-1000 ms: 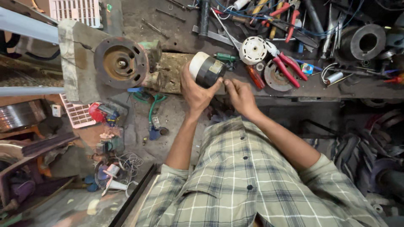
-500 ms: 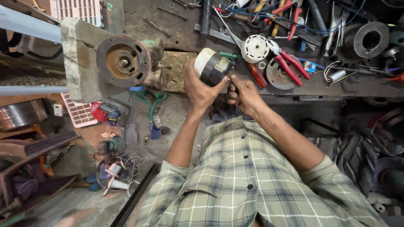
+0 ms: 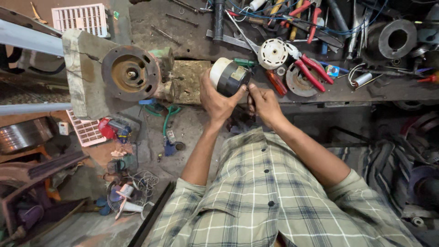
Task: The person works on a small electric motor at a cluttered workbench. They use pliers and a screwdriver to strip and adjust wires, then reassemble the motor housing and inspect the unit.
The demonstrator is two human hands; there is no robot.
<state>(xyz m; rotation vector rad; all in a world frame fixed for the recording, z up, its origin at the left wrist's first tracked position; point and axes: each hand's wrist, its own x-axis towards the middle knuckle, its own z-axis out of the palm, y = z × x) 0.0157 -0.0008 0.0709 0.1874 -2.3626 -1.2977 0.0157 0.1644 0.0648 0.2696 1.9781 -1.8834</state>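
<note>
— What did the hands have?
— The left hand (image 3: pixel 217 98) was clamped around a small motor (image 3: pixel 228 75), black with a white end, held up at centre top of the frame, just before the bench (image 3: pixel 366 89) edge. The right hand (image 3: pixel 263 103) pinched at the motor's lower right side; I couldn't tell whether its grip was closed on anything.
— And around that?
— Just right of the motor lay a white ribbed disc (image 3: pixel 273 53), red-handled pliers (image 3: pixel 311 68) and a red-handled screwdriver (image 3: pixel 276 82). A green-handled screwdriver (image 3: pixel 244 62) sat behind the motor. To the left stood a rusty round housing (image 3: pixel 130 73) on a concrete block (image 3: pixel 82 77).
</note>
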